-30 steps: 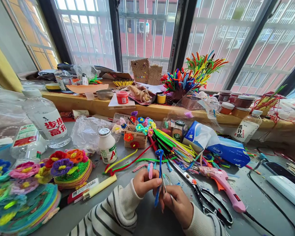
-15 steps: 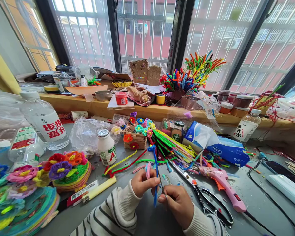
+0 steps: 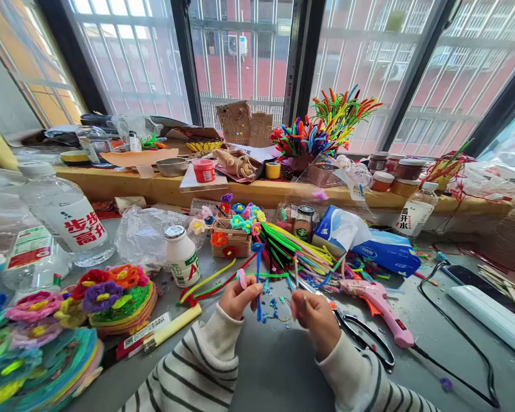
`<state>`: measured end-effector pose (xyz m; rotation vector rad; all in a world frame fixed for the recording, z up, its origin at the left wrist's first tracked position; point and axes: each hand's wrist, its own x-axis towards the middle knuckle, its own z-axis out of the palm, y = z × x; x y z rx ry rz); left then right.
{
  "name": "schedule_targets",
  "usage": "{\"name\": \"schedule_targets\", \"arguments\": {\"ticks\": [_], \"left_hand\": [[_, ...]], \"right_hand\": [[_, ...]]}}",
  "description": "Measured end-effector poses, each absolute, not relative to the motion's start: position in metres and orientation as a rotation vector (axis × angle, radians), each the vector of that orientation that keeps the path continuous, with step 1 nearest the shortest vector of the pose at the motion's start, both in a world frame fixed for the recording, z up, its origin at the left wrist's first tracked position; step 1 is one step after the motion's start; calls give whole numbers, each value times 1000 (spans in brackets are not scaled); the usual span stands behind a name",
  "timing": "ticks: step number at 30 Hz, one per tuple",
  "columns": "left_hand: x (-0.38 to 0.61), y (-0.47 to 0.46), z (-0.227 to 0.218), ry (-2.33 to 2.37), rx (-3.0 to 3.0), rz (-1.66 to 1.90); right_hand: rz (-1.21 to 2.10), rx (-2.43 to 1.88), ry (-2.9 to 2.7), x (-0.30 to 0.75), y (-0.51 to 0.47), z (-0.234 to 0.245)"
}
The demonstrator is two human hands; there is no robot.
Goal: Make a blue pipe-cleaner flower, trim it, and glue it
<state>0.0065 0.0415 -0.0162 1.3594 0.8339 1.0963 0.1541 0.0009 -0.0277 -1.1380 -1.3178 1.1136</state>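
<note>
My left hand [image 3: 239, 297] pinches a blue pipe cleaner [image 3: 258, 286] upright between thumb and fingers, its top curled into a small blue loop. Something pink and rounded [image 3: 241, 278] shows at that hand's fingers. To the right and apart from it, my right hand [image 3: 315, 315] is closed around a thin, light-coloured tool [image 3: 296, 270] that points upward; its kind is unclear. Blue fluff scraps [image 3: 273, 306] lie on the table between the hands. Behind them stands a small woven basket [image 3: 230, 246] with pipe-cleaner flowers, beside a bundle of pipe cleaners [image 3: 300, 246].
Large scissors [image 3: 371, 337] and a pink glue gun [image 3: 380, 303] with its cord lie to the right. Leftward are a white bottle [image 3: 182, 260], a yellow-handled cutter [image 3: 174, 326] and flower-covered discs [image 3: 124, 300]. A blue tissue pack [image 3: 386, 252] sits farther back.
My right hand has moved away from the blue pipe cleaner, up and to the right, with the thin tool. My left hand has risen slightly and still holds the pipe cleaner. The view has shifted.
</note>
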Motion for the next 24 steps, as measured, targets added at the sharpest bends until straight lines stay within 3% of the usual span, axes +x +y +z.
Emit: {"name": "schedule_targets", "arguments": {"ticks": [6,13,20,24], "left_hand": [[7,41,-17,821,1362,1087],[7,41,-15,812,1350,1000],[8,39,-12,843,1408,1020],[9,38,-10,818,1445,963]], "right_hand": [[1071,-906,-702,189,17,-1],[849,-759,-815,215,9,48],[1410,-1035,-1574,173,9,5],[1481,-972,-1567,149,9,-14]]}}
